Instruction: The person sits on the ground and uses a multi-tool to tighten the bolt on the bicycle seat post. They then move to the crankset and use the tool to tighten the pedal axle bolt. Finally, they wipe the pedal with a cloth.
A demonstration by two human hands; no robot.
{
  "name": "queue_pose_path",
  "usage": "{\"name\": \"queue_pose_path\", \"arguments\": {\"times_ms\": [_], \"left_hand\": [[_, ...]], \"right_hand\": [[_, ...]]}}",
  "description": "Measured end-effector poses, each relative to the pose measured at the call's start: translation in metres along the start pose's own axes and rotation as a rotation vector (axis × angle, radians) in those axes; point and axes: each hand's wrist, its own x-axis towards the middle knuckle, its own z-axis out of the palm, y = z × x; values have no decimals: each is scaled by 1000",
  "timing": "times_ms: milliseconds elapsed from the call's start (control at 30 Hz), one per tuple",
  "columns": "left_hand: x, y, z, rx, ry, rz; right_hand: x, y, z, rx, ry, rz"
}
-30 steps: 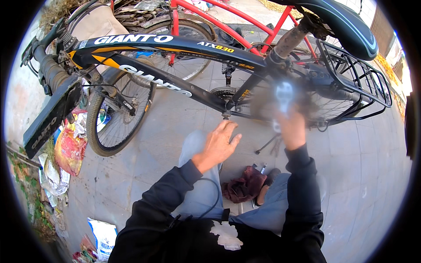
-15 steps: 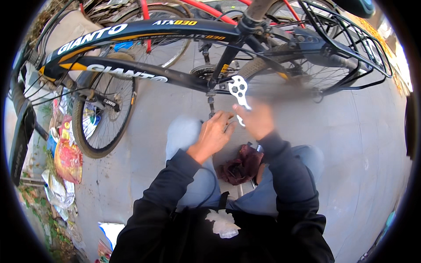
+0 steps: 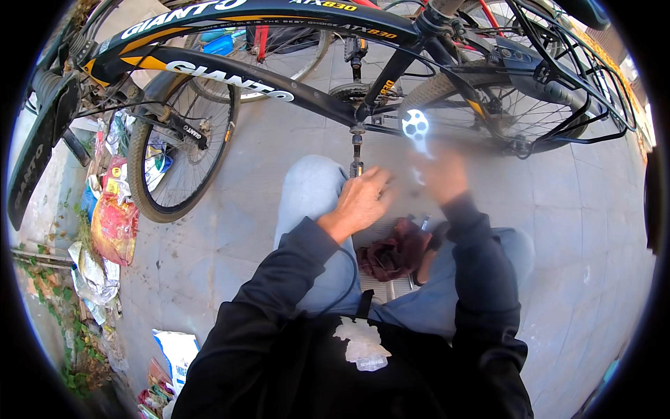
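Silver multi-hole wrench held beside black bicycle.
Right grip, blurred, clasps it near rear wheel; left grip half-curled by pedal, cannot tell whether holding anything.

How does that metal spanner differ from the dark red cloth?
The spanner is silvery and flat, with holes through its head; the cloth is dark red and folded in on itself. The spanner is held up, blurred, in the right hand; the cloth lies crumpled between the person's legs. Both are in front of the person's body.
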Motion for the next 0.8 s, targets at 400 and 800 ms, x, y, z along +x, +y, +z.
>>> {"name": "queue_pose_path", "arguments": {"times_ms": [400, 800], "left_hand": [[-3, 0, 9, 51, -46, 91], [-6, 5, 4, -27, -39, 97]], "right_hand": [[-3, -1, 5, -80, -57, 33], [-3, -5, 13, -113, -70, 5]]}}
